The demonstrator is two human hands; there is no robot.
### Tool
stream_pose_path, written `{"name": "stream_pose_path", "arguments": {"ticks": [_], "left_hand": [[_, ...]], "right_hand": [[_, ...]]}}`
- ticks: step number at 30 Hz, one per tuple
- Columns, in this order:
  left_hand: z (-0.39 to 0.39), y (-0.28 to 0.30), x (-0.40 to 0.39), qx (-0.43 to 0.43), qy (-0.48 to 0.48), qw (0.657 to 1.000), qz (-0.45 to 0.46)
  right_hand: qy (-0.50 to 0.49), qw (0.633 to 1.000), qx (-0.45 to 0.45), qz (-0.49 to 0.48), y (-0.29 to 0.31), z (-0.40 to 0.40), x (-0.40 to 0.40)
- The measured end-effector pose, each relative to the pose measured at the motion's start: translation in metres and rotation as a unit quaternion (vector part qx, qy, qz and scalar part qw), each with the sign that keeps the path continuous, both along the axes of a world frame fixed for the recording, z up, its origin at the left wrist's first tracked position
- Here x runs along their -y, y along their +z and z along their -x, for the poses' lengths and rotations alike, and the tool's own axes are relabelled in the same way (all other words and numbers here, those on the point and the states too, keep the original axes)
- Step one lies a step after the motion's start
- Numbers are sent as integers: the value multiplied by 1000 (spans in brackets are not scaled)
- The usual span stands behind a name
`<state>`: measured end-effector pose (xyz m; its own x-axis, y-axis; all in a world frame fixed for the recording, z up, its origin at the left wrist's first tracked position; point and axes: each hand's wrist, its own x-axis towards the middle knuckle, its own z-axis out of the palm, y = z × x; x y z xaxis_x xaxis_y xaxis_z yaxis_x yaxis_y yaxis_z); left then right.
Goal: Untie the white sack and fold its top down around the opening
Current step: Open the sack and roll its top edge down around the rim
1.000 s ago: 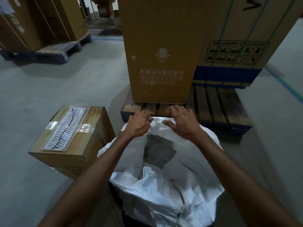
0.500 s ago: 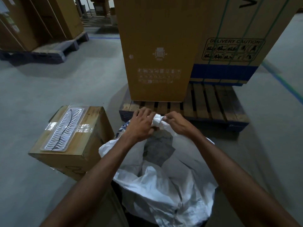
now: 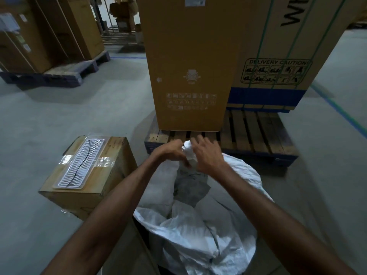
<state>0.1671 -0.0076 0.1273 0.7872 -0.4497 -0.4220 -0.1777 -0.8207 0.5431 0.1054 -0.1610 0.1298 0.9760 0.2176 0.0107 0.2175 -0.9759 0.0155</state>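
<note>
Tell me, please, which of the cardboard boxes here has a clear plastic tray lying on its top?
The small cardboard box on the floor left of the white sack. The tall boxes stand on pallets; their tops are out of view.

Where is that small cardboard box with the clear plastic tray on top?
The small cardboard box sits on the floor at lower left in the head view, left of the white sack and the left forearm, in front of the wooden pallet.
</note>
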Motion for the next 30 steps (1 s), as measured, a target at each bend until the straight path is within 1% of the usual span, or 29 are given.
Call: {"name": "stream_pose_path", "arguments": {"ticks": [2, 4, 5, 6, 7, 9, 10, 11, 12, 15, 16, 17, 19, 20, 22, 24, 25, 27, 28, 29, 30], "left_hand": [[-5, 7, -1, -32, -31, 997, -61], [-9, 9, -4, -13, -51, 994, -96], [-7, 11, -4, 27, -59, 991, -115], [-4, 9, -4, 90, -62, 984, -139], [1, 6, -2, 168, -71, 969, -169], [21, -6, 7, 311, -120, 920, -207], [32, -16, 15, 362, -145, 895, -216], [40, -26, 23, 395, -153, 881, -212], [45, -34, 29, 413, -142, 877, -198], [33, -50, 33, 402, -81, 896, -169], [27, -53, 31, 397, -79, 898, -172], [21, -55, 29, 390, -84, 900, -177], [14, -58, 27, 355, -79, 913, -184], [12, -57, 25, 321, -52, 929, -176], [6, -48, 20, 225, 23, 962, -153], [-4, -37, 10, 133, 48, 978, -155], [-10, -33, 5, 96, 43, 982, -157], [-18, -31, 1, 48, 6, 985, -165], [-19, -33, 3, 56, -16, 983, -177], [-16, -35, 7, 97, -38, 976, -193], [-11, -39, 13, 160, -61, 965, -198]], "right_hand": [[-31, 999, -18, -30, -12, 4, -10], [-59, 995, -52, -67, -17, 5, -10], [-66, 992, -79, -77, -16, 4, -7], [-73, 987, -109, -91, -15, -1, -4], [-88, 979, -148, -108, -14, -8, 1], [-99, 951, -244, -163, -3, -19, 7], [-85, 935, -287, -188, 2, -25, 10], [-75, 923, -322, -197, 8, -29, 13], [-71, 916, -343, -197, 10, -33, 17], [-124, 899, -368, -202, 7, -34, 26], [-133, 904, -358, -194, 2, -33, 27], [-134, 916, -332, -179, -3, -29, 27], [-113, 961, -227, -114, -12, -17, 25], [-99, 979, -165, -75, -16, -12, 25], [-78, 995, -69, 5, -23, 2, 26], [-84, 995, -13, 50, -31, 11, 28], [-89, 995, -6, 48, -34, 15, 29], [-104, 994, -14, -4, -32, 17, 28], [-121, 991, -27, -42, -28, 17, 26], [-139, 986, -44, -78, -22, 15, 23], [-155, 980, -59, -113, -18, 11, 22]]}}
